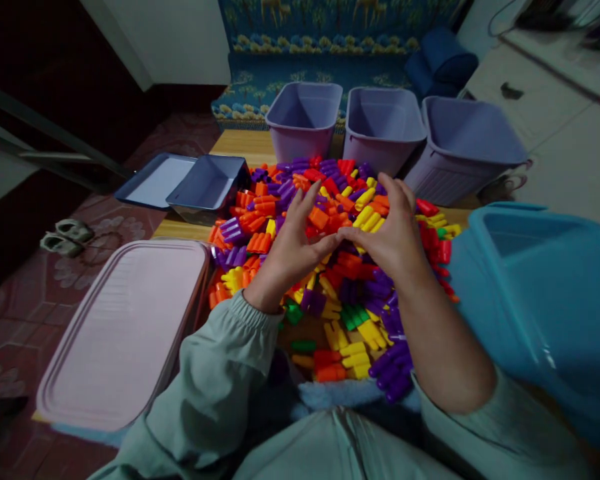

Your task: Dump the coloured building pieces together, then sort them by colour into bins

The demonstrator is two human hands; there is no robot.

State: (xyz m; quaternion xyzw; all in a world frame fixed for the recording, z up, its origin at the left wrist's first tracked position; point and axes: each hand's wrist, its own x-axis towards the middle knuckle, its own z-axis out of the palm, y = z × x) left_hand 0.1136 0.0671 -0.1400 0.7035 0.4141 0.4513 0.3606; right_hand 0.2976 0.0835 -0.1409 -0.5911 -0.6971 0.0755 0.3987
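Beige shoes (63,244) sat on the floor (105,257), far left. Pink-lidded box (130,320) came next, lid on, walling off the left edge of the tabletop (240,143). Behind it: navy tray (155,179), likely a lid, plus an open navy box (205,187). Left hand (293,250): fingers spread, gripping nothing I could see, over the plastic pieces (319,218). Those lay loose across the middle of the tabletop: orange, red, purple, yellow, some green. Progress looked early to me: colours mostly mixed, only small like-coloured clumps, such as purple at the near edge; bulk left to handle. Three lavender bins (303,141) lined the far side, open tops up. Right hand (393,237): also wide open, no piece visible in it, thumb tip touching or nearly touching the left's; too dim to tell. Forearms (440,340) hid some pieces. Blue tub (520,300) blocked the right side, white cabinet (540,120) beyond it.
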